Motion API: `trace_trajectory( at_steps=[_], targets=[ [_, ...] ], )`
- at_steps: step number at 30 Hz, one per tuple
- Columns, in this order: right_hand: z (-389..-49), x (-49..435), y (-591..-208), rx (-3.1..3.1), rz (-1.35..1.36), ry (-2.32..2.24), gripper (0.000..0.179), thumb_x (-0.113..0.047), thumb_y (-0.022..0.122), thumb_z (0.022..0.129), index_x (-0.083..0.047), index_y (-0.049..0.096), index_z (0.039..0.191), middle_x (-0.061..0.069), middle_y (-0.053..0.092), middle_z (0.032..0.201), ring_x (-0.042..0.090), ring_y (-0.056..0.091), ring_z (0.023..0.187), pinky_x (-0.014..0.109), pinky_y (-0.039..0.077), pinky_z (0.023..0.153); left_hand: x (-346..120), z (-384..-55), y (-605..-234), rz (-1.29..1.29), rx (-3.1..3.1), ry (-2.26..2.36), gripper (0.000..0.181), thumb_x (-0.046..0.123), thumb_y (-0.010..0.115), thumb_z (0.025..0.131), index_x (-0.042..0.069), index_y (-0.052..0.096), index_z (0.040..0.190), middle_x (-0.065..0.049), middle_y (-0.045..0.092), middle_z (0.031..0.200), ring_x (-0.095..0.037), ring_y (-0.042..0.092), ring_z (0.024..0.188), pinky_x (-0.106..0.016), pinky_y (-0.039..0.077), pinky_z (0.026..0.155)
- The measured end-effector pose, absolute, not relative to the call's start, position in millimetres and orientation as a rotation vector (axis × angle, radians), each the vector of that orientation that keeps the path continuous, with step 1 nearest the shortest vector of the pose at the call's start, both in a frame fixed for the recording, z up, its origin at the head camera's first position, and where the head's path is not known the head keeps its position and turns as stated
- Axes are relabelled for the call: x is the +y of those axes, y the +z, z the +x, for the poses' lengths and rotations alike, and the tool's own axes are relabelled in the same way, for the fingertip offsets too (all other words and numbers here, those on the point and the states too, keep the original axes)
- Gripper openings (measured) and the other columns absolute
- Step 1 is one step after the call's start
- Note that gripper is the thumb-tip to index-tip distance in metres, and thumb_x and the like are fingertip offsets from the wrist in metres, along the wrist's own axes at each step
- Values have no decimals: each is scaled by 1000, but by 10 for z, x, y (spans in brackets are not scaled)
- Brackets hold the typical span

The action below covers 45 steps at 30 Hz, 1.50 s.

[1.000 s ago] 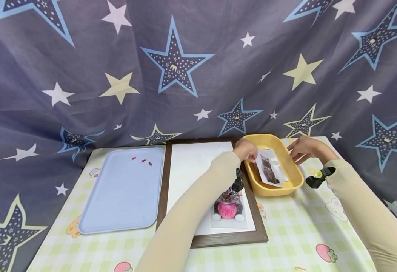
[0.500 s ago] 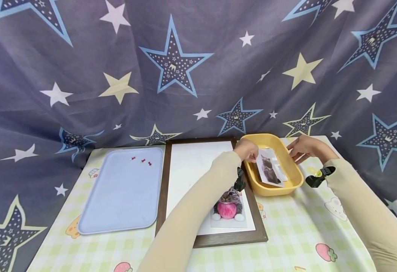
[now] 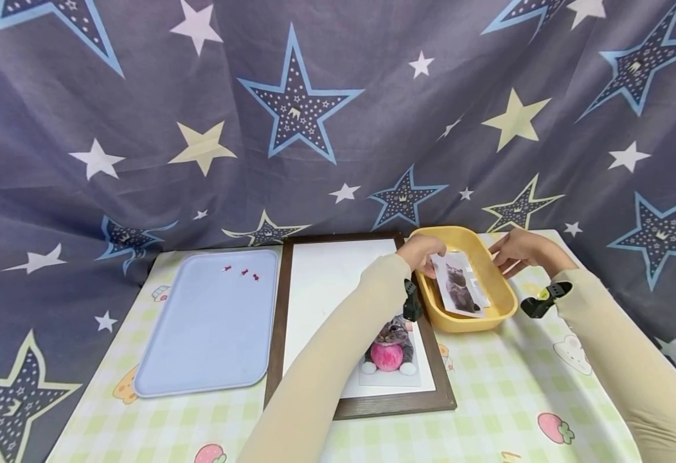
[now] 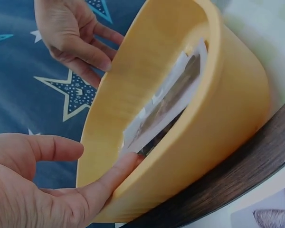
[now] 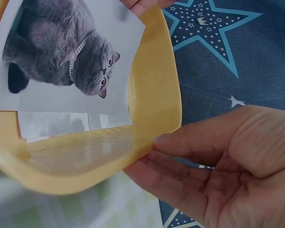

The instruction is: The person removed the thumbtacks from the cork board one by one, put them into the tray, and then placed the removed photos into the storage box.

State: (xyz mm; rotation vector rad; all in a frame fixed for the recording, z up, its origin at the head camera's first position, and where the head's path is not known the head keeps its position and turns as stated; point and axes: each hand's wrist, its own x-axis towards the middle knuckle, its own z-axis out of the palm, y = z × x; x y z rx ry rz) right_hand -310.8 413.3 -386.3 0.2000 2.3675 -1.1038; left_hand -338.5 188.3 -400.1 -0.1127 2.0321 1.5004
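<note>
A yellow plastic basin (image 3: 502, 299) stands at the right, with photos inside it. The top one, a grey cat photo (image 3: 458, 286), leans at a slant over other pale sheets (image 5: 52, 124). My left hand (image 3: 423, 252) reaches over the basin's left side. In the left wrist view its thumb stands apart from the fingers, and a fingertip touches the edge of the photo just inside the rim. My right hand (image 3: 520, 252) pinches the basin's right rim, thumb (image 5: 190, 140) on the rim and fingers underneath, as the right wrist view shows.
Left of the basin lies a brown wooden frame (image 3: 396, 405) with a white board, bearing a photo of a cat with a pink ball (image 3: 387, 358). A pale blue tray (image 3: 211, 328) holds several red push pins (image 3: 245, 272). A star-patterned curtain (image 3: 338, 116) hangs behind.
My left hand has loosened at the photo's top corner, its fingers now spread more and a little further over the basin. The photo has shifted slightly; my right hand stays at the rim.
</note>
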Motion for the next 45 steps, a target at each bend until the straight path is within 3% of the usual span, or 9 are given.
trace_trajectory(
  at_steps=[4, 14, 20, 24, 38, 42, 45],
  targets=[
    [-3097, 4136, -3854, 2362, 199, -1103, 56, 7, 58, 93, 23, 37, 142, 15, 76, 100, 17, 72, 80, 44, 65, 83, 1874, -3403, -3986, -83, 1987, 1463, 53, 7, 57, 96, -3, 48, 147, -38, 46, 146, -49, 63, 116, -43, 60, 96],
    [-3104, 4146, -3857, 2362, 185, -1106, 59, 4, 58, 95, 24, 34, 144, 7, 75, 92, 17, 71, 81, 42, 65, 83, 1937, -3468, -3926, -182, 1937, 1321, 59, 14, 55, 100, 7, 38, 156, -32, 43, 152, -43, 59, 127, -39, 59, 99],
    [-3113, 4171, -3872, 2374, 186, -1107, 57, 5, 59, 94, 23, 35, 143, 6, 75, 90, 17, 72, 80, 43, 65, 82, 1952, -3474, -3864, -235, 1846, 1341, 63, 12, 57, 100, 8, 33, 158, -26, 35, 160, -43, 42, 144, -45, 56, 103],
    [-3108, 4172, -3872, 2372, 188, -1109, 59, 5, 59, 93, 24, 35, 143, 4, 74, 87, 16, 71, 79, 43, 65, 82, 1948, -3486, -3879, -231, 1808, 1366, 65, 12, 56, 100, 8, 30, 159, -21, 31, 164, -45, 37, 147, -48, 55, 104],
    [-3126, 4138, -3897, 2365, 188, -1099, 56, 5, 57, 95, 24, 36, 143, 7, 75, 91, 17, 71, 79, 42, 65, 81, 2040, -3494, -4153, -125, 1863, 1442, 53, 11, 50, 99, 5, 44, 151, -14, 24, 167, -49, 37, 144, -52, 55, 103],
    [-3117, 4143, -3889, 2369, 187, -1108, 55, 6, 58, 94, 24, 37, 142, 8, 76, 92, 17, 72, 79, 42, 65, 81, 2130, -3728, -4378, -115, 1815, 1457, 57, 9, 58, 94, 4, 45, 150, -13, 19, 169, -48, 29, 149, -59, 59, 91],
    [-3105, 4155, -3873, 2373, 184, -1113, 55, 6, 60, 93, 24, 39, 140, 10, 76, 94, 17, 72, 79, 43, 65, 81, 2127, -3716, -4355, -118, 1798, 1465, 58, 8, 57, 94, 4, 44, 150, -13, 16, 170, -44, 24, 152, -60, 59, 92]
  ],
)
